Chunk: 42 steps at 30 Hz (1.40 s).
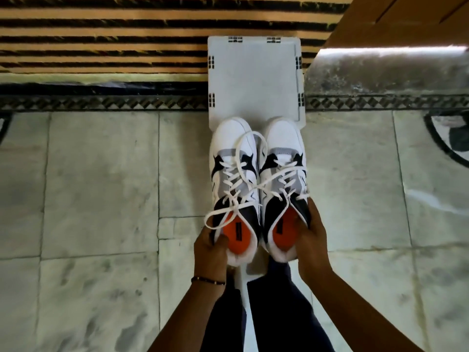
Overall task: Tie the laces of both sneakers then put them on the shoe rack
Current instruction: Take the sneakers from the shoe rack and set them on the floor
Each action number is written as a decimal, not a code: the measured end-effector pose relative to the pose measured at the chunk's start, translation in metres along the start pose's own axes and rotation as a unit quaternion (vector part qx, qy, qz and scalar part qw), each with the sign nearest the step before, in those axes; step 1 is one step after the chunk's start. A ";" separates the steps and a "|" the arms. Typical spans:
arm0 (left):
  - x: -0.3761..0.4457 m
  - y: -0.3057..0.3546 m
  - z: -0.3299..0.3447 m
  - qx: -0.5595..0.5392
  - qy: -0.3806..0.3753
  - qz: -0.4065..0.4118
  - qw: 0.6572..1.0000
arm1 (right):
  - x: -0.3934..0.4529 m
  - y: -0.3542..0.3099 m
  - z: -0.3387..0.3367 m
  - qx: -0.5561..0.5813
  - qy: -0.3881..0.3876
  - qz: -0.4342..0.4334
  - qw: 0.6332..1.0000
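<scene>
Two white, grey and black sneakers with orange insoles sit side by side, toes pointing away from me. My left hand (212,246) grips the heel collar of the left sneaker (232,153), thumb inside the opening. My right hand (311,240) holds the heel of the right sneaker (283,148) from its outer side. White laces (237,199) lie in loose loops across both shoes; one strand crosses from one shoe to the other. The toes overlap the near edge of a white plastic shoe rack top (255,80). Whether the shoes rest on it or hover, I cannot tell.
Pale marble floor tiles (101,186) spread around, with a dark patterned border strip (101,102) beyond. A striped brown and black rug (114,34) lies at the back. A wooden panel (406,19) and a shiny stone ledge (385,69) stand at the upper right. My dark trouser legs are below.
</scene>
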<state>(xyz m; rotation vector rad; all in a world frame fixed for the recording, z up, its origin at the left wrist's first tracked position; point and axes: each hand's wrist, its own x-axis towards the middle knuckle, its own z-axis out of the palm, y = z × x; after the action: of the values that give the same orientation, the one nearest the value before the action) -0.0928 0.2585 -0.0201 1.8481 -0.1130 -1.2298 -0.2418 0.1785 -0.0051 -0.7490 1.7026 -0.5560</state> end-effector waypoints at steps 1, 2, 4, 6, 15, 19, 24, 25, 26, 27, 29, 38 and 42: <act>-0.003 -0.015 -0.004 0.007 -0.008 -0.013 1.000 | -0.001 0.014 -0.003 0.009 -0.003 0.017 1.000; -0.005 -0.029 -0.008 0.013 -0.012 -0.028 0.999 | -0.002 0.028 -0.006 0.023 -0.008 0.045 0.999; -0.002 -0.061 -0.011 0.009 -0.008 -0.047 0.999 | 0.006 0.062 -0.008 0.032 -0.014 0.084 0.996; 0.010 -0.095 -0.008 0.020 -0.005 -0.051 0.998 | 0.022 0.099 -0.006 -0.023 -0.007 0.058 0.998; 0.152 -0.206 0.035 0.077 -0.017 0.011 0.997 | 0.165 0.203 0.037 -0.093 -0.027 -0.032 0.995; 0.211 -0.236 0.054 0.124 -0.034 0.070 0.989 | 0.220 0.231 0.056 -0.089 -0.024 -0.062 0.994; 0.252 -0.246 0.062 0.214 -0.075 0.118 0.967 | 0.256 0.250 0.071 -0.072 -0.023 -0.100 0.992; 0.258 -0.247 0.063 0.232 -0.102 0.131 0.958 | 0.262 0.252 0.070 -0.066 -0.028 -0.107 0.992; 0.262 -0.246 0.065 0.243 -0.130 0.142 0.951 | 0.267 0.253 0.068 -0.058 -0.036 -0.113 0.991; 0.265 -0.248 0.065 0.243 -0.152 0.155 0.945 | 0.269 0.255 0.065 -0.052 -0.052 -0.119 0.990; 0.273 -0.253 0.062 0.245 -0.174 0.186 0.935 | 0.271 0.256 0.062 -0.042 -0.082 -0.131 0.987; 0.268 -0.208 0.058 0.474 -0.260 0.175 0.823 | 0.286 0.244 0.047 -0.159 -0.119 -0.231 0.952; 0.264 -0.173 0.056 0.513 -0.204 0.297 0.779 | 0.272 0.220 0.041 -0.210 -0.108 -0.375 0.896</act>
<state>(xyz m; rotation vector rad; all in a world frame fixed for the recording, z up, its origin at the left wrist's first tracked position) -0.0678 0.1945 -0.3332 2.0480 -1.7780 -1.1324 -0.2885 0.1325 -0.3511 -1.7504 1.2923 -0.5912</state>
